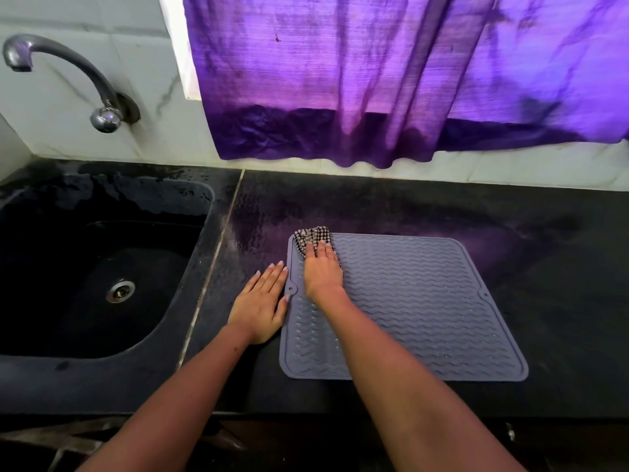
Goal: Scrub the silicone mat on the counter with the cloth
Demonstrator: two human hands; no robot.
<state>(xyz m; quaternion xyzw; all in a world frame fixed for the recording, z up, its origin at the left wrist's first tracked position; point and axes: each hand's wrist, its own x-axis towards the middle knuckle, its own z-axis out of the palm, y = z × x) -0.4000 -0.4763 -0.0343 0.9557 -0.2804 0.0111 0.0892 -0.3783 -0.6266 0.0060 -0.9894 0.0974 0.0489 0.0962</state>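
On the dark table (442,206), the silicone mat (408,308) is pressed at its far-left corner by the flat-fingered right hand (321,270) over the checked cloth (311,237); the left hand (260,304) is laid flat beside the mat's left edge.

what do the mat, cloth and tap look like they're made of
Mat: likely silicone or soft rubber, matte grey-blue, with moulded wavy ridges. Cloth: woven fabric, black-and-white check, bunched under the right hand. Tap: metal, shiny, probably chromed, dulled in places.
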